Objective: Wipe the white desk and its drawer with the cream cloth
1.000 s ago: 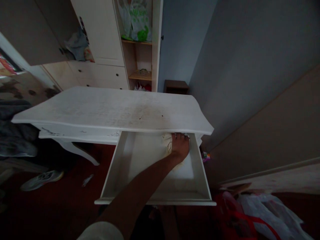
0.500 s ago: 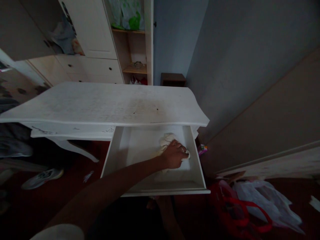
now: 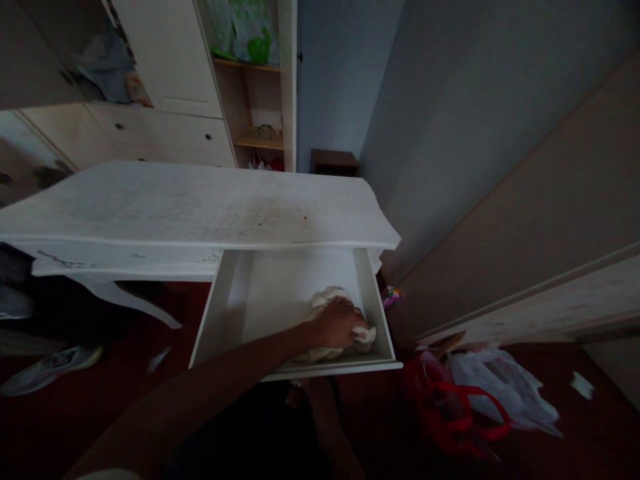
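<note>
My left hand (image 3: 339, 323) is closed on a cream cloth (image 3: 330, 294) inside the pulled-out white drawer (image 3: 280, 280). It presses the cloth down near the drawer's front right corner, and a bunched end sticks out by the fingers. My left forearm crosses over the drawer's front. Below the drawer front is my right hand (image 3: 299, 393), in deep shadow and partly hidden by the drawer; its fingers do not show clearly.
The white desk (image 3: 200, 200) has a dark-stained, worn top. Behind it stands a white cabinet (image 3: 165, 133) with shelves. A red bag (image 3: 440, 400) and a white plastic bag (image 3: 500, 387) lie on the floor at right. A shoe (image 3: 50, 367) shows at left.
My left hand has drawn the cloth from farther back in the drawer toward its front panel. The whole view has shifted slightly. My right hand stays below the drawer.
</note>
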Tool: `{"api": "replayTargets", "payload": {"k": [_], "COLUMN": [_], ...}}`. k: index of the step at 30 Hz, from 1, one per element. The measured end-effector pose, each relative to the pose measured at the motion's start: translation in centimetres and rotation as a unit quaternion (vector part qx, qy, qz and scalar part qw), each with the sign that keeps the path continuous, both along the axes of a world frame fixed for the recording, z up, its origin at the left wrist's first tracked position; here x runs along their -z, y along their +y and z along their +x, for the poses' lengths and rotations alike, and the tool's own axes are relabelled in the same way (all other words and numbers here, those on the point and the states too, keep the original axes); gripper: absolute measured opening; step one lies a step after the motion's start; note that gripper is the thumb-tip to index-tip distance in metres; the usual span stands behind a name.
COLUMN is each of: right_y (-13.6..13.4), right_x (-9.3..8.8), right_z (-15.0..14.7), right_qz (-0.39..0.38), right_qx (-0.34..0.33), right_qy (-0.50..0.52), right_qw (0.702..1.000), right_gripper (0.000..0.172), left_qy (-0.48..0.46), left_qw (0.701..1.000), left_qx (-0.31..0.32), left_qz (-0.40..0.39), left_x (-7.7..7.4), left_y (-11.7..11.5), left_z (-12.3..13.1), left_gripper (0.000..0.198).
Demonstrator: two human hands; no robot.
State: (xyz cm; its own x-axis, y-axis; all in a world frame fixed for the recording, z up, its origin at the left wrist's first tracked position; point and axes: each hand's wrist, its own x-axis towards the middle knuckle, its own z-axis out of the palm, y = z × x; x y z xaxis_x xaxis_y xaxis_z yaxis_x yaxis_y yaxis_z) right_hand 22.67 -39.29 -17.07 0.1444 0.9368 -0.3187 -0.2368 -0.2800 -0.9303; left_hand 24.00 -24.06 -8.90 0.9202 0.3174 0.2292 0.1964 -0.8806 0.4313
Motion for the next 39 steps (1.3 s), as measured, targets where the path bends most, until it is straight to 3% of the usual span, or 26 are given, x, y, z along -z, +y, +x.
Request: {"api": "replayTargets", "payload": {"k": [3, 6, 8, 10, 13, 18, 21, 24, 29, 31, 35, 39], "right_y": [0.0, 0.0, 0.1, 0.2, 0.4, 0.5, 0.2, 0.0, 0.1, 0.0, -0.2, -0.5], "right_x": [-0.3, -0.2, 0.1, 0.4, 0.8, 0.7, 0.2, 0.0, -0.3, -0.5, -0.4, 0.1], "right_z": [-0.1, -0.1, -0.2, -0.1, -0.2, -0.2, -0.2, -0.4, -0.4, -0.3, -0.2, -0.4], "right_qz": [0.006, 0.006, 0.011, 0.011, 0.004, 0.008, 0.016, 0.016, 0.012, 0.012, 0.016, 0.021], "right_qx": [0.023, 0.022, 0.014, 0.007, 0.001, 0.002, 0.003, 0.018, 0.024, 0.024, 0.038, 0.047], "right_qy": [0.035, 0.050, 0.052, 0.053, 0.062, 0.029, 0.023, 0.043, 0.064, 0.062, 0.043, 0.039], "right_qw": [0.999, 0.999, 0.998, 0.998, 0.998, 1.000, 1.000, 0.999, 0.998, 0.998, 0.998, 0.998], "right_gripper": [0.056, 0.060, 0.061, 0.062, 0.064, 0.065, 0.065, 0.063, 0.059, 0.057, 0.052, 0.052], "left_qy": [-0.140, -0.293, -0.350, -0.366, -0.317, -0.155, -0.091, -0.044, 0.052, 0.082, 0.098, 0.096], "left_qw": [0.972, 0.889, 0.846, 0.834, 0.861, 0.940, 0.968, 0.991, 0.992, 0.982, 0.972, 0.982], "left_qx": [-0.153, -0.303, -0.356, -0.376, -0.375, -0.304, -0.234, -0.124, 0.102, 0.157, 0.186, 0.153], "left_qz": [-0.112, -0.178, -0.188, -0.172, -0.133, -0.034, 0.014, 0.029, 0.047, 0.069, 0.103, 0.058], "left_x": [-0.5, -1.2, -2.1, -3.0, -4.1, -3.8, -3.3, -3.6, -5.3, -5.9, -6.6, -6.8], "left_y": [1.3, 3.4, 4.8, 5.9, 6.2, 3.5, 2.1, 1.3, -0.7, -1.6, -2.6, -2.3], "left_z": [0.3, 1.0, 2.0, 3.2, 5.2, 6.1, 4.9, 3.0, 0.5, -0.1, -1.4, -4.1], "left_gripper": [0.022, 0.025, 0.026, 0.026, 0.027, 0.035, 0.045, 0.048, 0.051, 0.047, 0.041, 0.043]}}
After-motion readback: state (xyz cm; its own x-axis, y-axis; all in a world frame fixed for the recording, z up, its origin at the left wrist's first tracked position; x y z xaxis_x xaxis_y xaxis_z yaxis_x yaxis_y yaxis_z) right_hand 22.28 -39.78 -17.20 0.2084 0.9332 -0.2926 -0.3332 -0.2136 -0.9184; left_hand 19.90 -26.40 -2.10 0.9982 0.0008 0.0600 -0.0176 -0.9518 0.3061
